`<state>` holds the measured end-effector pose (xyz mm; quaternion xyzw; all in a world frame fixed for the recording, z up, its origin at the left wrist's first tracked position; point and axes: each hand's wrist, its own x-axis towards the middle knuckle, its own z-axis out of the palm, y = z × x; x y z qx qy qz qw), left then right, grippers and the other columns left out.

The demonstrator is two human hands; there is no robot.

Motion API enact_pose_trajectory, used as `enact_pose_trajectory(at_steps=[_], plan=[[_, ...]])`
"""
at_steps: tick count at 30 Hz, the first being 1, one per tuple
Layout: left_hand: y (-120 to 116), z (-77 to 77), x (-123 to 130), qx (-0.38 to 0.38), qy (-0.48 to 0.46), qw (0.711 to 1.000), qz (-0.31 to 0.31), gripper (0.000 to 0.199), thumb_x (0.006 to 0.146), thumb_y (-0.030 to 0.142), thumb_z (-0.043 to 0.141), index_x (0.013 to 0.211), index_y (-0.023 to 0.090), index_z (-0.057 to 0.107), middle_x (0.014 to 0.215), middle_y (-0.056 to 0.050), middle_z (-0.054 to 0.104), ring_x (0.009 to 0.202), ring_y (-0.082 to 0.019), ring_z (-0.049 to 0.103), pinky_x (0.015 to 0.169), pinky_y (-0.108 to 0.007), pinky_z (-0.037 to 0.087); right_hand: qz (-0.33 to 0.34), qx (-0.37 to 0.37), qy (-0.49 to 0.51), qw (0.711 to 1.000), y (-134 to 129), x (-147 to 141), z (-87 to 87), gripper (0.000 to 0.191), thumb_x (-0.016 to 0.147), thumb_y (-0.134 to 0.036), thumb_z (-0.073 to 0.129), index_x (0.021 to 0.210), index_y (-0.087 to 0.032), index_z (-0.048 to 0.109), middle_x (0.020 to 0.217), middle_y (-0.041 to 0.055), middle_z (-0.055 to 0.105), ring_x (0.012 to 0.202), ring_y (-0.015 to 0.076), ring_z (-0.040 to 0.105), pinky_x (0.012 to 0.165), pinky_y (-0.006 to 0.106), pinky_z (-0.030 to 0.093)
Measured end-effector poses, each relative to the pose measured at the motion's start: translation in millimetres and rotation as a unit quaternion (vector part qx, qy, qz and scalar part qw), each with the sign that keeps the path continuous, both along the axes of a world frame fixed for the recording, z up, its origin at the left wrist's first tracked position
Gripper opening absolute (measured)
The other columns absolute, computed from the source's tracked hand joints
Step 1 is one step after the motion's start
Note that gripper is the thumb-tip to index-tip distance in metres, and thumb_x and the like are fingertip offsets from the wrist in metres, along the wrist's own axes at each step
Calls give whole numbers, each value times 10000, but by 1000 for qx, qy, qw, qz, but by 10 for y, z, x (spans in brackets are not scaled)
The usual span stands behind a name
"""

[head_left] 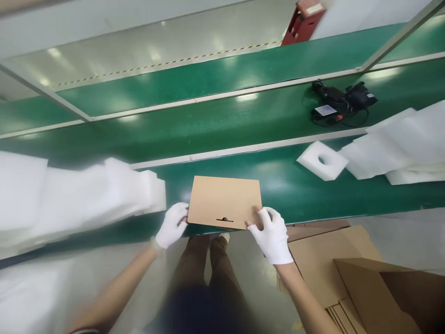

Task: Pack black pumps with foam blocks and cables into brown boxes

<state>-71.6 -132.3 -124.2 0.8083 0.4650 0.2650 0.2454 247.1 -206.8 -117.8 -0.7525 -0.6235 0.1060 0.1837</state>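
Note:
A flat brown cardboard piece (224, 199), with a slit and a small dark hole near its close edge, lies in front of me at the edge of the green bench. My left hand (173, 225), in a white glove with bare fingertips, grips its left side near the lower corner. On the opposite side my right hand (273, 234), gloved the same way, holds the lower right corner, thumb and fingers curled on it. Whether it is a single sheet or a folded box, I cannot tell.
White foam pieces (86, 190) are piled left on the green bench (278, 185); more foam (396, 144) lies right, beside a foam block with a hole (322, 161). Beyond the rail sits a black corded device (342, 102). Cardboard sheets (333, 246) stand at lower right.

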Motion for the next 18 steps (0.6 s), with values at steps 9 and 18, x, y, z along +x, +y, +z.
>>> enact_pose_trajectory(at_steps=[9,18], plan=[[90,15,76,-336,-199,921,-16,736,771,383,665,1408,206,341,1438,-130,396,1294,-251,420,1061,-418,392,106,41,119,986,68,230,-167,577,840,-478,525,1345,-225,406,990,73,540,911,222,586,727,336,502],[207,-141,-15,-36,-62,992,-108,528,840,353,600,1329,201,469,889,-54,628,817,-155,563,693,-290,494,173,174,70,967,150,369,-386,491,842,-398,586,1296,-241,486,875,59,559,739,184,567,603,285,485]])
